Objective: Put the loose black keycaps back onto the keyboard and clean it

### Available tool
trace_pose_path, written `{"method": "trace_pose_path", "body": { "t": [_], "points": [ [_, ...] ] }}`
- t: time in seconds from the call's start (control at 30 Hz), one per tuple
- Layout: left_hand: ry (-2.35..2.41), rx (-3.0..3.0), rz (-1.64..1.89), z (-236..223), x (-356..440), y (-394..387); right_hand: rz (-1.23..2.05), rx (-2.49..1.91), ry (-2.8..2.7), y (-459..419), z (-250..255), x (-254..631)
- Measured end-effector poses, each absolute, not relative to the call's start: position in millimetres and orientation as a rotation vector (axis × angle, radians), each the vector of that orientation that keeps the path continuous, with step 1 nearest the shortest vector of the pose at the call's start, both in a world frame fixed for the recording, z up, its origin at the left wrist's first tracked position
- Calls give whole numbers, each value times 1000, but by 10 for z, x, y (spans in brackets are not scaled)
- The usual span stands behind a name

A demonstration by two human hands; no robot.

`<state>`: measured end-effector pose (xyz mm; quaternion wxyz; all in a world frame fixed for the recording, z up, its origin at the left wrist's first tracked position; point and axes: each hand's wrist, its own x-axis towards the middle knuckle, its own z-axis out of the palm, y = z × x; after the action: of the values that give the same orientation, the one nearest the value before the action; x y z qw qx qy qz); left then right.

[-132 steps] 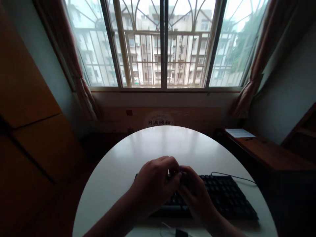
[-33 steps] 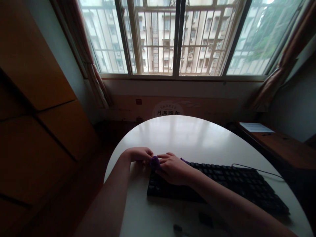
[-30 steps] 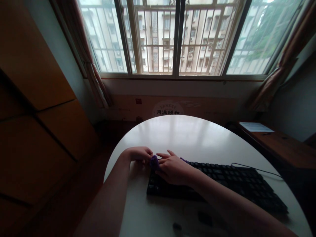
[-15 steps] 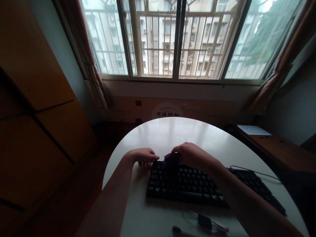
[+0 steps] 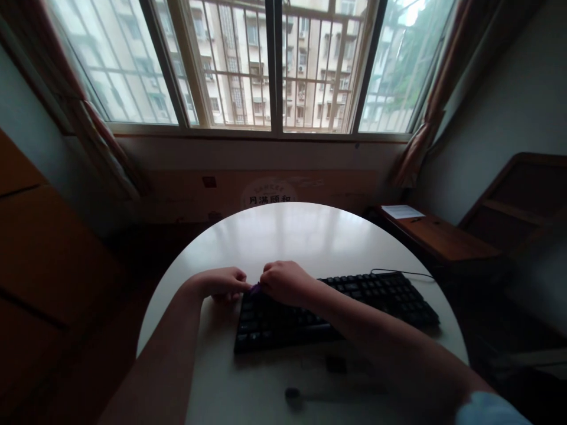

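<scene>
A black keyboard point(image 5: 253, 330) lies at a slant across the round white table point(image 5: 212, 378). My left hand point(image 5: 227, 285) is closed at its far left corner, with the thumb against the edge and the other fingers curled. Beside it, my right hand point(image 5: 283, 282) is closed around a purple cloth point(image 5: 256, 288), over the upper left keys. Only a small bit of the cloth shows; the rest is hidden under the fingers. My right forearm crosses above the keyboard and covers part of its keys.
A dark-tipped brush-like tool point(image 5: 293, 393) and a small dark item point(image 5: 335, 363) lie blurred near the front. The keyboard's cable point(image 5: 401, 271) runs along the right rear. A wooden side table point(image 5: 447, 239) with a paper sheet point(image 5: 402, 211) stands beyond, right of the window.
My right hand has moved left with the purple cloth, from the upper keys to the corner beside my left hand. The whole view has turned right, showing more of the keyboard.
</scene>
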<state>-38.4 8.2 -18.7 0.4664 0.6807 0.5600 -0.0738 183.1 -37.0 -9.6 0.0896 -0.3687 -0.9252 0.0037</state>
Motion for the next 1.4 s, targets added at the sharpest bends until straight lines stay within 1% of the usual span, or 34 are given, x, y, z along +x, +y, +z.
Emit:
{"method": "trace_pose_path", "body": {
  "t": [0.13, 0.33, 0.57, 0.83, 1.07, 1.27, 1.33, 1.4],
  "points": [
    [1356, 1632, -150, -235, -412, 134, 24, -1114, -2774, -288, -158, 1857],
    [1334, 1619, -146, -255, -422, 154, -32, -1195, -2779, -329, -152, 2137],
    [1331, 1625, -143, -219, -413, 138, -66, -1532, -2797, -462, -81, 2734],
    [1349, 1624, -138, -195, -412, 133, -105, -1812, -2666, -627, -20, 3496],
    [1372, 1625, -127, -167, -389, 107, -130, -1983, -2543, -700, -18, 3964],
    [1367, 1634, -110, -155, -382, 92, -217, -2190, -2368, -729, 10, 4471],
    [1371, 1646, -125, -162, -389, 93, -233, -2212, -2290, -781, 67, 4660],
    [1383, 1697, -136, -179, -401, 101, -262, -2137, -2173, -838, 155, 4812]
  ]
}}
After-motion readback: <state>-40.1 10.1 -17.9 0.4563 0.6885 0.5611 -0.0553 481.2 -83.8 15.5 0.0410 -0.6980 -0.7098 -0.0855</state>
